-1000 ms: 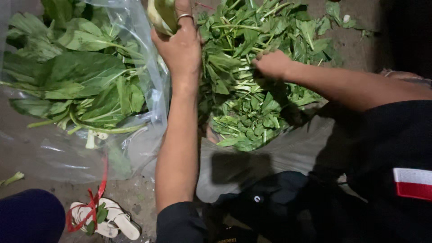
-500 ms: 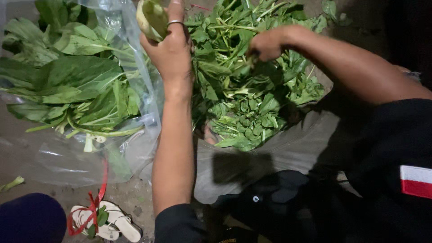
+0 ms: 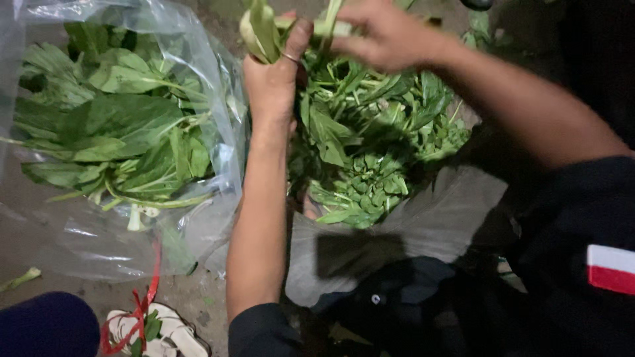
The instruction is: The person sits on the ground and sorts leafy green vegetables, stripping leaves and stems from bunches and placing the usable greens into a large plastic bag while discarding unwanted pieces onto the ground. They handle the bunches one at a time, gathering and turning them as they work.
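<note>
The leafy stalks [image 3: 264, 30] stand nearly upright in the left hand [image 3: 272, 79], with their long axis running from the fist toward the top edge of the view, and their tips are cut off by that edge. They are at the top middle, above the loose pile of greens [image 3: 370, 152]. The stalks look pale green and smooth, with darker leaf parts beside them. The left hand is closed around them in a fist, and a thin ring shows on one finger. The right hand [image 3: 383, 36] comes from the right side with fingers bent and pinches a pale stem [image 3: 331, 26] just beside the left hand. The pile of greens lies on a grey plastic sheet [image 3: 430, 218] under both hands. To the left, a clear plastic bag [image 3: 132, 244] holds larger flat leaves [image 3: 112, 132]. On the ground at the lower left lies a sandal with red straps [image 3: 142, 324]. The left forearm crosses in front of the pile and hides its left edge.
</note>
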Action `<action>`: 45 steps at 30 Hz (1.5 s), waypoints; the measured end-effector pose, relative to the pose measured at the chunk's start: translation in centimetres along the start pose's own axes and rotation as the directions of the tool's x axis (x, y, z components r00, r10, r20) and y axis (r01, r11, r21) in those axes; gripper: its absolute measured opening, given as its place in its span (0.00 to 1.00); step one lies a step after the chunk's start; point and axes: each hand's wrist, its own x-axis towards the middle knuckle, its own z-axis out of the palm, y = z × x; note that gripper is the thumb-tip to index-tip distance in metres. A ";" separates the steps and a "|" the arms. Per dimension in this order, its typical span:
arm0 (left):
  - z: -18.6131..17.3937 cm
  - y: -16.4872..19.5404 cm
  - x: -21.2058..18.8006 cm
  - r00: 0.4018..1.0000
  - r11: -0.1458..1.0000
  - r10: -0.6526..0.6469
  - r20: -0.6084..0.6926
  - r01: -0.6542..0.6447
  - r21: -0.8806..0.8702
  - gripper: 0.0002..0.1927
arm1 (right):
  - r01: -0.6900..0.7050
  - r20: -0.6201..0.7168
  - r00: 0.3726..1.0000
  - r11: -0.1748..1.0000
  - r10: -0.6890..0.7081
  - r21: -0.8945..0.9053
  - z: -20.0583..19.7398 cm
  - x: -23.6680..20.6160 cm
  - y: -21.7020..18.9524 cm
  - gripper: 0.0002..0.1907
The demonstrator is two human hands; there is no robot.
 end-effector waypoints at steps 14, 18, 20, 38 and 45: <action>-0.3 -2.1 1.1 0.956 0.994 -0.015 -0.294 -0.019 -0.111 0.12 | -0.245 0.415 0.609 0.658 0.676 -0.712 2.9 -3.2 6.2 0.27; -0.2 -1.4 0.8 0.947 0.989 -0.038 -0.320 -0.010 -0.147 0.12 | 0.155 0.435 0.540 0.423 0.720 -0.893 6.4 -7.0 9.8 0.19; 0.0 -1.1 0.7 0.945 0.983 -0.075 -0.318 0.015 -0.185 0.11 | 0.306 0.403 0.634 0.265 0.660 -0.915 8.4 -9.5 10.1 0.33; -0.3 0.6 0.6 0.949 1.000 -0.030 -0.313 0.029 -0.007 0.10 | 0.134 0.397 0.762 0.474 0.512 -0.870 8.9 -6.6 10.2 0.20; -0.2 0.6 0.6 0.959 1.000 -0.002 -0.285 -0.003 -0.019 0.11 | 0.081 0.350 0.842 0.546 0.410 -0.834 7.3 -3.3 8.0 0.23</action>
